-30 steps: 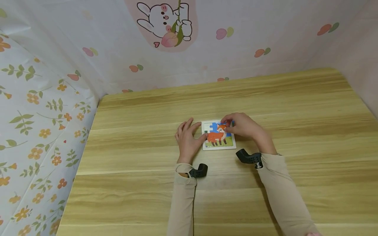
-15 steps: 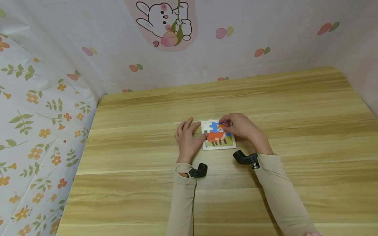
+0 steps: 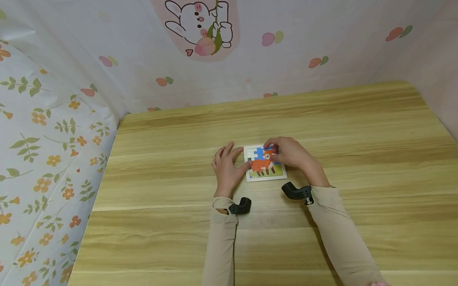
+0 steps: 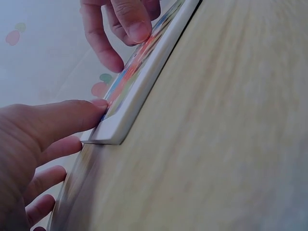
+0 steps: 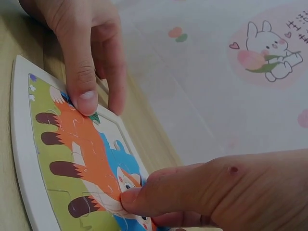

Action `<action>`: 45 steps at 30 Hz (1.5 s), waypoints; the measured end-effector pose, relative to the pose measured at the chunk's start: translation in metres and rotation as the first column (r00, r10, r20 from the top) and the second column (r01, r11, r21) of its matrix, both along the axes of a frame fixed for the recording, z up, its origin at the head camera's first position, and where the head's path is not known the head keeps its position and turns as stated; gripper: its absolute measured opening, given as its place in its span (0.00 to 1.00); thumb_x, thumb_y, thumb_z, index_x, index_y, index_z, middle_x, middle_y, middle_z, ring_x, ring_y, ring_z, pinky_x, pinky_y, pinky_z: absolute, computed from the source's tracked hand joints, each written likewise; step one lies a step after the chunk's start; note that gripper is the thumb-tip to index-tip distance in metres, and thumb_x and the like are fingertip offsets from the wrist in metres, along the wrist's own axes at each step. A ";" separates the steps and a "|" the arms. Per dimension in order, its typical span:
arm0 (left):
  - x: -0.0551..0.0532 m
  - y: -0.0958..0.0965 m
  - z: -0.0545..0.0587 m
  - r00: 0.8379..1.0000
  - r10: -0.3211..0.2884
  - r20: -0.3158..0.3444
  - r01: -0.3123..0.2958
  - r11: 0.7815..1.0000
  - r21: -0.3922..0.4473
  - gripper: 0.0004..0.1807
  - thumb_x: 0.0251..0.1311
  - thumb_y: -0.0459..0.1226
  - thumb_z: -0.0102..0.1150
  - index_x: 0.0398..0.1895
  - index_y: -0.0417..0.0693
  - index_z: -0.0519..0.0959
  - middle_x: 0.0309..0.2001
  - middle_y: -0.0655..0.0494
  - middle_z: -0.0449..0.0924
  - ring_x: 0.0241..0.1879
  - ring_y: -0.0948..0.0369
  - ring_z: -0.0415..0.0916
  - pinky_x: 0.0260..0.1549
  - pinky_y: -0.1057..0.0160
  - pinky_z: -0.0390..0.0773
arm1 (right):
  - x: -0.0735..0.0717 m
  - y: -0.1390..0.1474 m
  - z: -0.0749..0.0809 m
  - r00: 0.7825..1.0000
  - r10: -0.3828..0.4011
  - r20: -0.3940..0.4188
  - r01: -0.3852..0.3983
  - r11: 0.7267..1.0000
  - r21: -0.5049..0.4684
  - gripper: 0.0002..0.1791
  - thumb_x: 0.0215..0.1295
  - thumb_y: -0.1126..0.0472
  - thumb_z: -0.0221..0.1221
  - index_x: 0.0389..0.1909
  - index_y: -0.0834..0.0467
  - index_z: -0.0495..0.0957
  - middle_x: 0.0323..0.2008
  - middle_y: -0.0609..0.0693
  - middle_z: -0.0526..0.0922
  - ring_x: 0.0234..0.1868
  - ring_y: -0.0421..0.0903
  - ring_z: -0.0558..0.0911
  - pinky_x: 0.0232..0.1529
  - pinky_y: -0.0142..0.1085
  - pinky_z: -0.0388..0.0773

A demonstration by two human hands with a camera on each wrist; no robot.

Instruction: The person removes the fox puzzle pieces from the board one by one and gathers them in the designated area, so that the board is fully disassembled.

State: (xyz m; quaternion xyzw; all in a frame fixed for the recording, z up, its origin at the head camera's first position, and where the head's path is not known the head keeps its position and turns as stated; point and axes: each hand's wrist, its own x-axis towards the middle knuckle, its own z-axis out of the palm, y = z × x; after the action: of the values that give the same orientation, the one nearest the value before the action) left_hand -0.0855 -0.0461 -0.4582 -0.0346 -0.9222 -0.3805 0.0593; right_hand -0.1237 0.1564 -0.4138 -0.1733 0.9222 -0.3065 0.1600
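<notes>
A jigsaw puzzle of an orange fox (image 3: 261, 165) lies in a white frame (image 3: 266, 180) on the table. My left hand (image 3: 228, 171) is at the frame's left side, thumb (image 4: 77, 118) resting on the picture's edge and the other fingers spread along and beyond the rim. At the upper right, my right hand (image 3: 291, 153) pinches the piece with the fox's head (image 5: 127, 180) between thumb (image 5: 144, 199) and curled fingers. Part of that piece is hidden under the hand. A pale bare patch of the backing (image 5: 109, 132) shows near the fox's tail end.
The wood-grain table (image 3: 161, 178) reaches back to a wall sheet (image 3: 247, 59) printed with a rabbit and fruit. A flowered sheet (image 3: 53, 159) hangs on the left. Black wrist cameras (image 3: 241, 206) sit on both wrists, just in front of the puzzle.
My right hand has shifted slightly left over the fox's head, its wrist following. My left hand has stayed in place, and the puzzle frame has hardly moved.
</notes>
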 end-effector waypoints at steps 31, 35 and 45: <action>0.000 -0.001 0.000 1.000 -0.017 0.016 0.017 1.000 -0.024 0.28 0.47 0.48 0.69 0.53 0.49 0.79 0.66 0.53 0.62 0.65 0.52 0.51 0.57 0.47 0.49 | -0.002 0.002 -0.005 0.998 0.041 0.043 -0.038 0.998 -0.050 0.17 0.56 0.71 0.61 0.48 0.63 0.73 0.29 0.54 0.72 0.30 0.49 0.70 0.31 0.39 0.67; 0.000 0.000 0.000 1.000 -0.026 0.015 0.026 0.999 -0.041 0.30 0.45 0.52 0.69 0.54 0.51 0.78 0.66 0.53 0.62 0.65 0.51 0.51 0.57 0.46 0.50 | -0.002 0.002 -0.005 0.998 0.045 0.044 -0.042 0.997 -0.065 0.17 0.56 0.71 0.61 0.47 0.63 0.73 0.29 0.53 0.72 0.31 0.49 0.70 0.32 0.39 0.67; -0.001 0.001 -0.001 1.000 -0.024 0.013 0.025 0.999 -0.042 0.31 0.44 0.53 0.70 0.54 0.52 0.78 0.66 0.53 0.62 0.64 0.51 0.50 0.56 0.46 0.50 | -0.002 0.002 -0.005 0.998 0.055 0.039 -0.052 0.996 -0.070 0.17 0.56 0.72 0.60 0.48 0.64 0.71 0.29 0.53 0.71 0.30 0.49 0.70 0.32 0.39 0.66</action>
State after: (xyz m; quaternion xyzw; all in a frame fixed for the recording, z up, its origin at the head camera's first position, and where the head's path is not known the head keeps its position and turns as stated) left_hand -0.0861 -0.0456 -0.4594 -0.0445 -0.9300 -0.3617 0.0480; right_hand -0.1257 0.1587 -0.4191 -0.1971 0.9025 -0.3374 0.1810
